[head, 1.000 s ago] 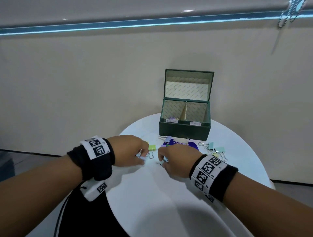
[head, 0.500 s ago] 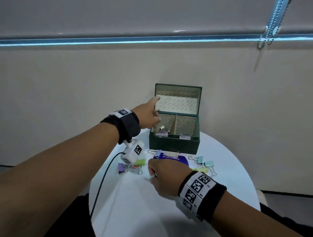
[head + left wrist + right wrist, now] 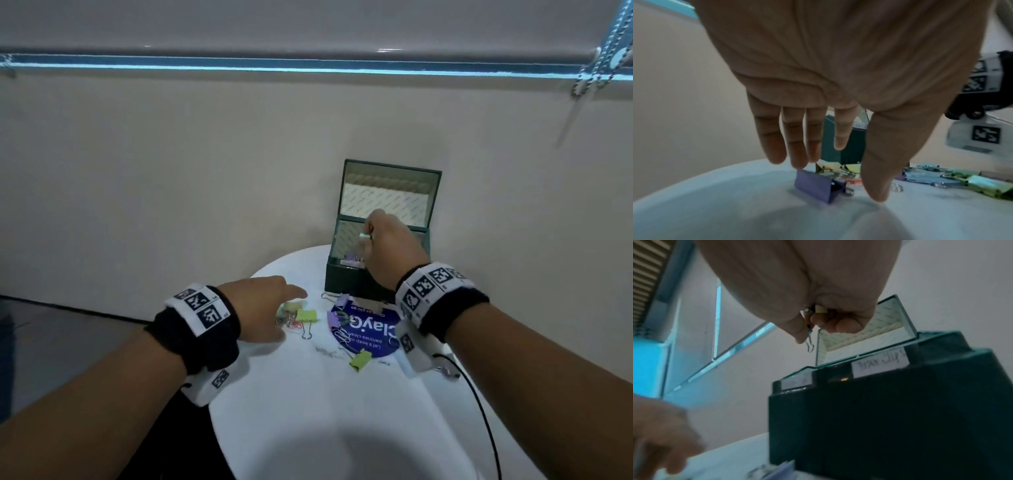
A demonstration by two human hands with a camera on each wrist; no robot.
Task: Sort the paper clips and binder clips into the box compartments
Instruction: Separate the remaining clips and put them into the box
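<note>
The right hand (image 3: 388, 250) was raised over the open dark green lidded box (image 3: 349, 284), which stood at the far side of the round white table (image 3: 308, 411). Its fingers were curled, pinching a small binder clip with a pale body and wire handle (image 3: 810, 341); the handle hung below the fingertips in the right wrist view. The clip was held above the box's left compartment, where a lilac clip (image 3: 352, 256) already lay. A white label with handwriting (image 3: 879, 365) was fixed to the front rim of the box; a second label (image 3: 796, 382) beside it was too blurred to read.

The left hand (image 3: 263, 308) hovered low over the table with its fingers (image 3: 774, 142) straight and spread, palm down, holding nothing. Directly beneath the fingertips lay a purple binder clip (image 3: 816, 186); whether the fingers touched it could not be told.

The remaining clips lay on the table in front of the box. A yellow-green binder clip (image 3: 306, 316) lay just beside the left hand, with a red paper clip (image 3: 292, 323) next to it. A round dark blue printed card (image 3: 366, 330) lay against the front of the box, with a lilac binder clip (image 3: 334, 320) and silver paper clips (image 3: 342, 334) on it. A further yellow-green binder clip (image 3: 360, 360) lay at the near edge of the card.

Both wrists carried black bands with white coded markers (image 3: 202, 308).
</note>
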